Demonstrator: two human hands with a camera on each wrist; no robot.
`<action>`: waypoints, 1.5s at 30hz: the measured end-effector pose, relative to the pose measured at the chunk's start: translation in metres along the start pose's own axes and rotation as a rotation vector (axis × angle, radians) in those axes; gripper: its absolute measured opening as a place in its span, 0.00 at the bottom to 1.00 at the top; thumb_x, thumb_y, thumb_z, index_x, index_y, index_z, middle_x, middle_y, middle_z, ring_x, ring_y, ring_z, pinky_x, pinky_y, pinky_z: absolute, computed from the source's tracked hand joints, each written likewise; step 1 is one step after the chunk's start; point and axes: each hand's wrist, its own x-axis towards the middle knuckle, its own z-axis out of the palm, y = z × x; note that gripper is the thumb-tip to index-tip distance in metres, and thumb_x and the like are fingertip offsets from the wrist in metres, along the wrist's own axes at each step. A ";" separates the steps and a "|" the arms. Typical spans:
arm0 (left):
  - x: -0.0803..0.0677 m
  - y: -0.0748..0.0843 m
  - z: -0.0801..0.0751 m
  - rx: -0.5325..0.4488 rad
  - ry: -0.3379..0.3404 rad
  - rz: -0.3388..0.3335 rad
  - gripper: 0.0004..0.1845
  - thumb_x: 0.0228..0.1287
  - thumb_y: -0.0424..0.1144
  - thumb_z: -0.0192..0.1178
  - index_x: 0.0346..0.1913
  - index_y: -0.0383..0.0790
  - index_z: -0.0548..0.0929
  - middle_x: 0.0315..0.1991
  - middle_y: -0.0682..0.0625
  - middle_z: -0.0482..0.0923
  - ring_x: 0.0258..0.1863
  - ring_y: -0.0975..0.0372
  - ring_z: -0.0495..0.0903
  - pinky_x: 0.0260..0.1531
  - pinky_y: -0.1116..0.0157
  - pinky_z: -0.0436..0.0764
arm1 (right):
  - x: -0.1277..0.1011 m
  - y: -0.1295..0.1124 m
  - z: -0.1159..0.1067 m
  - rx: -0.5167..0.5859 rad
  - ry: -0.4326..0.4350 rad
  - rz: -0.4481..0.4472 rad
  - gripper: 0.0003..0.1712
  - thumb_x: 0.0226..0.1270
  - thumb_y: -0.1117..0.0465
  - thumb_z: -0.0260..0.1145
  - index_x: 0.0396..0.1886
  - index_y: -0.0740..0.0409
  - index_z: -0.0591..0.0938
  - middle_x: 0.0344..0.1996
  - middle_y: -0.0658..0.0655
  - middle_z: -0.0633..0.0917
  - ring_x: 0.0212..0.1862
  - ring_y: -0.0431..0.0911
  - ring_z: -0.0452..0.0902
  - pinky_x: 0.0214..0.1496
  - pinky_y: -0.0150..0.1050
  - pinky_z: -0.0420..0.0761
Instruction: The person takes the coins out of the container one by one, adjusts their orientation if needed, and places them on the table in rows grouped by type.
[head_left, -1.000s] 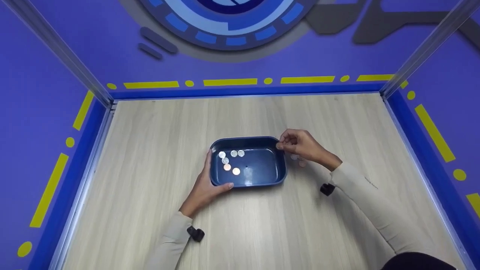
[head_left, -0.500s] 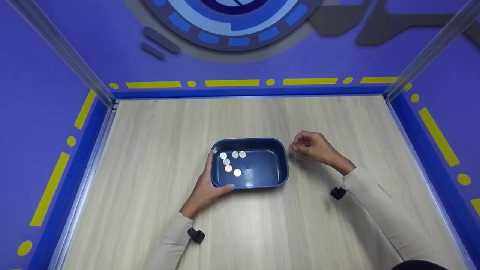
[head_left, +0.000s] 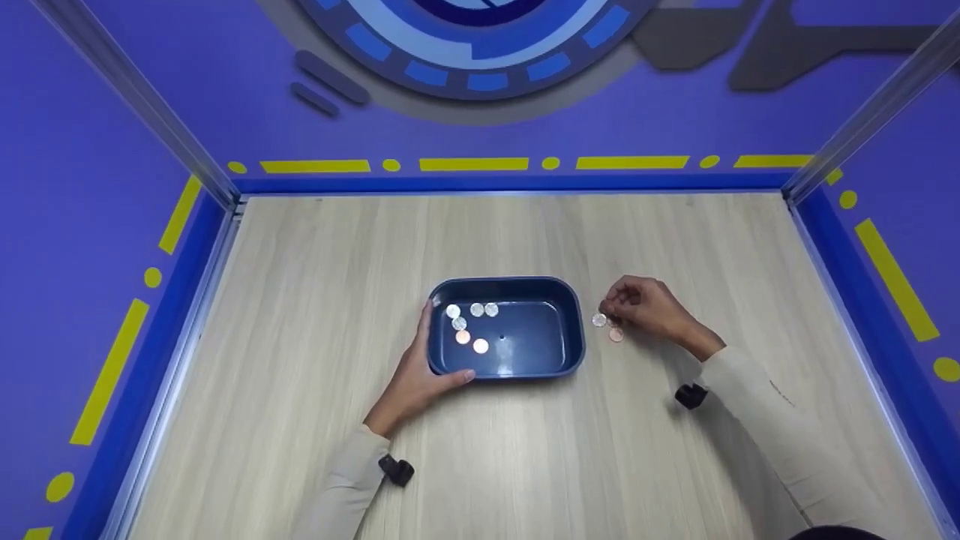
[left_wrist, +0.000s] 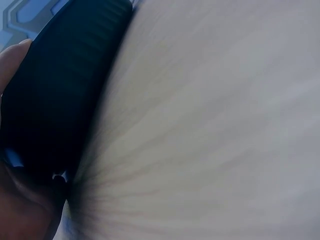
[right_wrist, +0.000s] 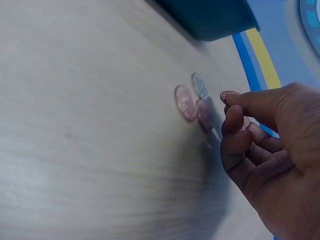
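The right hand (head_left: 645, 307) hangs just over three coins on the table (head_left: 315, 300), its fingers (right_wrist: 235, 130) curled with thumb and forefinger tips near one another — nothing is seen between them, and they are not touching the coins. A silver coin (head_left: 598, 320) lies nearest the tray, a copper coin (head_left: 616, 335) just beside it, and the right wrist view shows a third coin (right_wrist: 204, 114) partly overlapping the copper one.

The left hand (head_left: 412, 375) grips the tray (head_left: 574, 330) at its near left corner — thumb along the front wall, fingers up the left side. Six coins (head_left: 469, 324) lie inside, at the tray's left half.
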 end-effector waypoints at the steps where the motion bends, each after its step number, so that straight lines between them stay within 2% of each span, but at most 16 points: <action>1: 0.000 0.000 0.000 0.000 -0.001 -0.001 0.76 0.54 0.49 0.87 0.92 0.55 0.38 0.90 0.41 0.50 0.85 0.44 0.58 0.82 0.39 0.57 | -0.001 0.001 -0.001 -0.010 0.005 0.000 0.05 0.74 0.72 0.73 0.45 0.71 0.86 0.40 0.67 0.90 0.37 0.48 0.85 0.36 0.29 0.81; 7: 0.000 0.001 0.000 -0.003 -0.003 -0.002 0.77 0.53 0.54 0.87 0.92 0.56 0.38 0.89 0.41 0.53 0.82 0.45 0.63 0.80 0.41 0.61 | -0.002 0.006 -0.002 -0.114 0.040 -0.020 0.04 0.73 0.72 0.74 0.44 0.66 0.88 0.39 0.62 0.91 0.38 0.44 0.84 0.38 0.26 0.78; 15: 0.000 -0.002 -0.001 -0.006 -0.004 0.008 0.75 0.56 0.47 0.86 0.92 0.53 0.38 0.88 0.40 0.55 0.81 0.45 0.64 0.79 0.41 0.62 | -0.002 0.010 0.000 -0.187 0.096 -0.054 0.04 0.74 0.68 0.76 0.43 0.65 0.89 0.38 0.59 0.90 0.38 0.43 0.83 0.41 0.26 0.78; 24: -0.001 -0.003 -0.001 0.010 -0.001 0.008 0.75 0.56 0.48 0.86 0.92 0.53 0.38 0.90 0.41 0.50 0.85 0.46 0.57 0.82 0.40 0.57 | -0.003 0.012 0.003 -0.239 0.111 -0.049 0.06 0.74 0.71 0.74 0.47 0.68 0.91 0.38 0.60 0.89 0.39 0.46 0.81 0.40 0.27 0.76; 33: 0.001 -0.002 0.000 0.006 0.000 0.005 0.76 0.55 0.52 0.87 0.92 0.55 0.38 0.89 0.40 0.51 0.85 0.45 0.58 0.82 0.40 0.57 | -0.004 0.007 -0.001 -0.259 0.109 -0.072 0.07 0.74 0.69 0.75 0.48 0.67 0.91 0.39 0.61 0.90 0.40 0.46 0.82 0.41 0.28 0.77; 40: 0.001 -0.003 0.000 0.005 0.005 -0.002 0.75 0.55 0.49 0.87 0.92 0.55 0.38 0.89 0.41 0.52 0.84 0.46 0.60 0.82 0.41 0.58 | -0.007 -0.006 -0.006 -0.210 0.099 -0.070 0.09 0.75 0.68 0.75 0.50 0.68 0.91 0.40 0.62 0.92 0.37 0.46 0.85 0.34 0.29 0.80; 45: 0.000 -0.004 0.000 0.007 0.006 -0.010 0.75 0.55 0.49 0.87 0.92 0.57 0.39 0.89 0.41 0.54 0.84 0.47 0.60 0.82 0.41 0.58 | -0.009 -0.020 -0.007 -0.202 0.095 -0.090 0.10 0.74 0.69 0.75 0.51 0.69 0.91 0.43 0.62 0.92 0.41 0.50 0.88 0.40 0.29 0.80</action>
